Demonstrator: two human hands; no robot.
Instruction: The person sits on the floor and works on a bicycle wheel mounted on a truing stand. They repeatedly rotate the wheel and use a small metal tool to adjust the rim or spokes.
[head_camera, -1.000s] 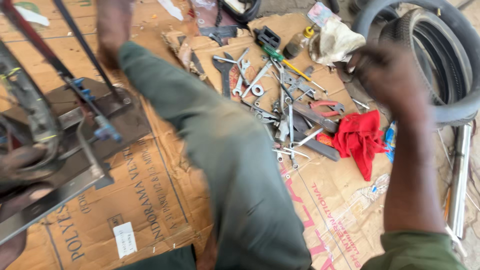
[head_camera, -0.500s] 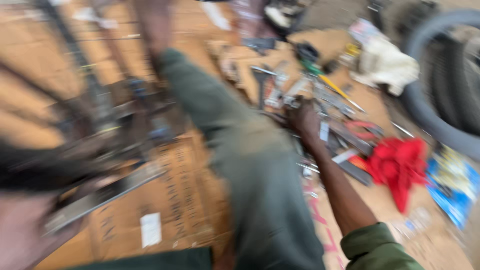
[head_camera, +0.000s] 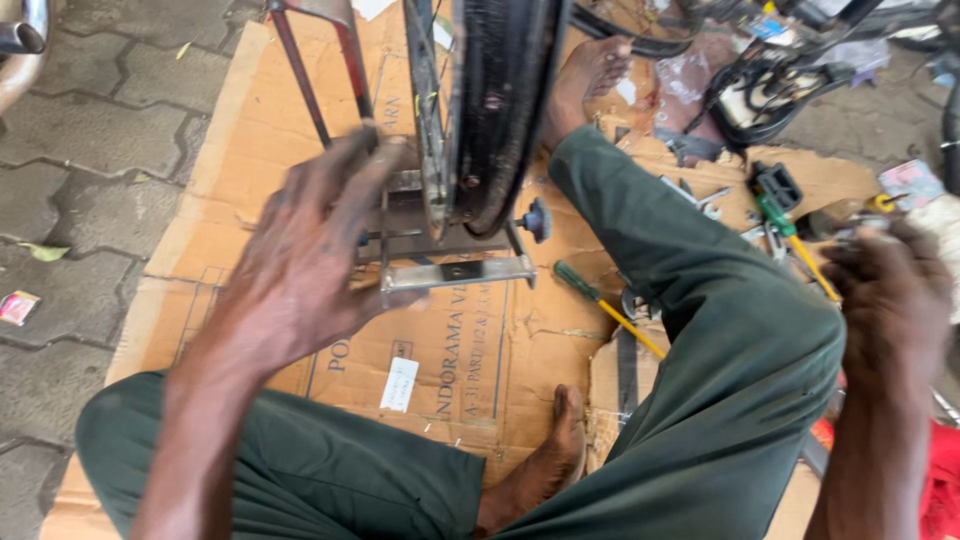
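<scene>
A black-tyred wheel (head_camera: 480, 110) stands upright in a metal stand (head_camera: 455, 270) on flattened cardboard (head_camera: 250, 130) between my green-trousered legs. My left hand (head_camera: 300, 270) hovers with its fingers spread over the stand's left side, just beside the red upright (head_camera: 300, 70), and holds nothing. My right hand (head_camera: 890, 290) is at the far right above scattered tools, its fingers curled around a small grey metal tool (head_camera: 860, 228). It is blurred.
A green-handled screwdriver (head_camera: 600, 300) lies on the cardboard by my right knee, and another (head_camera: 785, 225) lies among wrenches further right. A black knob (head_camera: 537, 218) sticks out of the stand. Black cables (head_camera: 770, 70) are at top right, a red cloth (head_camera: 940, 480) at bottom right, paving stones (head_camera: 90, 170) on the left.
The view has swung left and steadied on the wheel and stand. My right hand has pulled back from the tool pile. My left hand has come down beside the stand.
</scene>
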